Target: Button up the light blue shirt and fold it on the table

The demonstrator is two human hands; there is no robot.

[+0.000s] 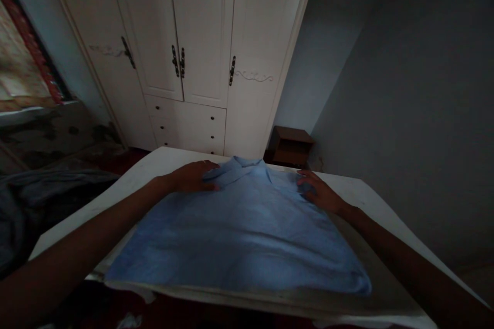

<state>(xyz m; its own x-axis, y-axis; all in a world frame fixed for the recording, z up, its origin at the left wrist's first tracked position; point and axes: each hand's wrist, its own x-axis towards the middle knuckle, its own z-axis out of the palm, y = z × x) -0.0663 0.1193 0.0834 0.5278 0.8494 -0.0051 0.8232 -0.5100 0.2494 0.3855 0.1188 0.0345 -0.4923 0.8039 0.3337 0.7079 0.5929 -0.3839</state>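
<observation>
A light blue shirt (247, 226) lies spread on a white table, its collar at the far side and its hem along the near edge. Soft creases run across its lower half. At the shirt's left shoulder area, my left hand (195, 176) has its fingers and thumb closed around the cloth. On the opposite side, my right hand (322, 193) holds a bunched bit of the shirt by the right shoulder or sleeve. The fingertips of both hands are partly hidden in the fabric.
The white table (358, 193) reaches past the shirt on both sides, with a pale cloth under it. Dark clothing (23, 211) is heaped at the left. Behind stand a white wardrobe (204, 25) and a small brown cabinet (293, 144). A grey wall rises at right.
</observation>
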